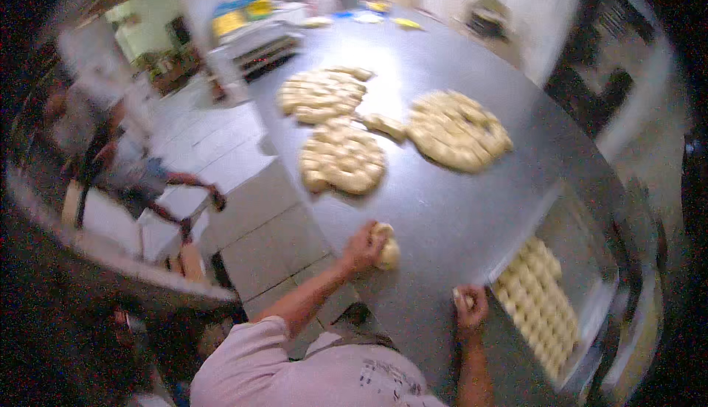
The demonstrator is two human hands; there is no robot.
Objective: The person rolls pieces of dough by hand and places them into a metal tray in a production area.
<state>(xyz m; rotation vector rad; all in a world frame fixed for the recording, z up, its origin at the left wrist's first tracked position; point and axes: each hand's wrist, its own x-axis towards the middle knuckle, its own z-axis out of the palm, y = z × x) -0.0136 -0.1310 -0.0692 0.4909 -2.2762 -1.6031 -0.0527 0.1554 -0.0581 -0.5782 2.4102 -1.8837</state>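
Observation:
My left hand (365, 248) grips a pale lump of dough (386, 248) near the left edge of the steel table (420, 215). My right hand (470, 307), lower right, has its fingers curled round a small piece of dough (463, 296), just left of a metal tray (586, 252). Rows of small dough balls (535, 307) lie in that tray. Farther up the table are three flattened rounds of divided dough (321, 96), (343, 158), (457, 130), with a smaller strip of dough (383, 125) between them.
A seated person (125, 149) is to the left, off the table, beside the tiled floor (262, 223). A machine (254, 42) with blue and yellow items on top stands beyond the table. Small yellow items (405, 23) lie at the table's far end.

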